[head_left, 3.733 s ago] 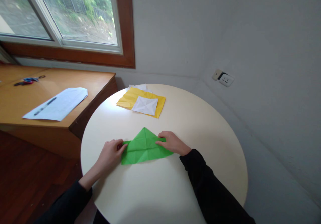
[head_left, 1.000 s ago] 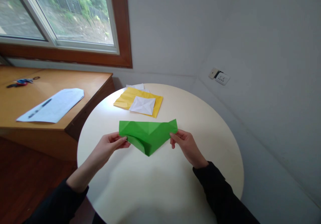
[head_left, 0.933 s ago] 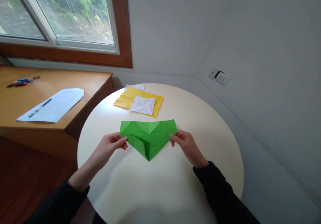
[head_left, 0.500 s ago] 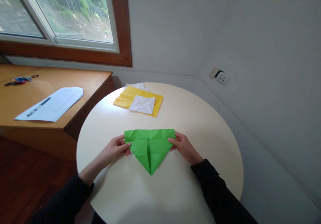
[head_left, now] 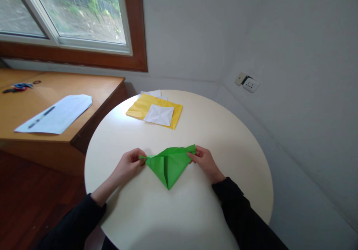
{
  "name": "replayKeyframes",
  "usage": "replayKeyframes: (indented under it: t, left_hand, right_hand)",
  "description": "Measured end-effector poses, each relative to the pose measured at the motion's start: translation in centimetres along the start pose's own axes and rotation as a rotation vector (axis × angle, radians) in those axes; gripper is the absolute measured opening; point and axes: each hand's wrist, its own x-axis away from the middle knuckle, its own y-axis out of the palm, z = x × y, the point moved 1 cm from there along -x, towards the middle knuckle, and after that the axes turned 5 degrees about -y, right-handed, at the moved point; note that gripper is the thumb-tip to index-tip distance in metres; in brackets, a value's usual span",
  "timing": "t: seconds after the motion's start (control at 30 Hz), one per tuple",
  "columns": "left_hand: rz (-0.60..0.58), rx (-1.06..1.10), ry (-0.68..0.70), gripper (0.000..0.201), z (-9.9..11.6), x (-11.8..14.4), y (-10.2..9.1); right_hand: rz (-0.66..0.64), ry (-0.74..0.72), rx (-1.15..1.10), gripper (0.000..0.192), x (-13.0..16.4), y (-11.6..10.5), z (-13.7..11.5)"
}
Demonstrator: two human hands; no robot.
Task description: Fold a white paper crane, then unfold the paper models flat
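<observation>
Now I am seeing the green paper (head_left: pixel 167 164) lying low on the round bench (head_left: pixel 223 138), with its point turned toward me, while a second ago it was lifted in the air as a wide flat shape. Its top edge is rising in the middle into a small ridge, so the two top corners are coming closer together; I am judging that a fold is collapsing along the creases. The left hand (head_left: pixel 129 165) is pinching the left corner, its grip closed on the paper, and the right hand (head_left: pixel 204 161) is pinching the right corner in the same way. Farther on the bench, well apart from the hands, the yellow paper (head_left: pixel 140 109) is lying with a creased white paper square (head_left: pixel 159 114) on top. On the wooden desk (head_left: pixel 95 89) at the left, a white sheet (head_left: pixel 64 106) with a pen (head_left: pixel 41 117) is lying as before.
</observation>
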Motion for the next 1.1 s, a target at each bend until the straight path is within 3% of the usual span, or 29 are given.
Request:
replayKeyframes:
  t: [0.17, 0.37, 0.5, 0.63, 0.83, 0.97, 1.1]
  left_hand:
    - [0.043, -0.325, 0.201, 0.011, -1.1, -0.6, 0.4]
    - [0.277, -0.841, 0.594, 0.013, -1.1, -0.3, 0.9]
    - [0.245, -1.042, 0.793, 0.018, -1.2, -0.1, 1.0]
    - [0.200, -1.131, 0.880, 0.024, -1.2, -0.1, 1.1]
    - [0.072, -1.152, 1.029, 0.022, -0.5, -0.1, 1.3]
    - [-0.004, -1.187, 0.990, 0.023, 0.1, -0.4, 1.4]
    - [0.001, -1.234, 0.903, 0.028, 0.3, -0.4, 1.2]
  right_hand:
    - [0.030, -0.112, 0.228, 0.023, -0.2, -0.2, 0.9]
    - [0.036, -0.408, 0.608, 0.011, 0.2, 0.1, 0.8]
    - [0.069, -0.648, 0.923, 0.010, 0.6, 0.3, 0.6]
    - [0.019, -0.820, 1.068, 0.014, 0.8, 0.7, 0.6]
    - [-0.036, -0.881, 1.155, 0.016, 0.8, 1.1, 0.6]
    - [-0.090, -0.925, 1.246, 0.021, 0.9, 1.0, 0.6]
    - [-0.108, -0.961, 1.298, 0.027, 1.1, 1.0, 0.5]
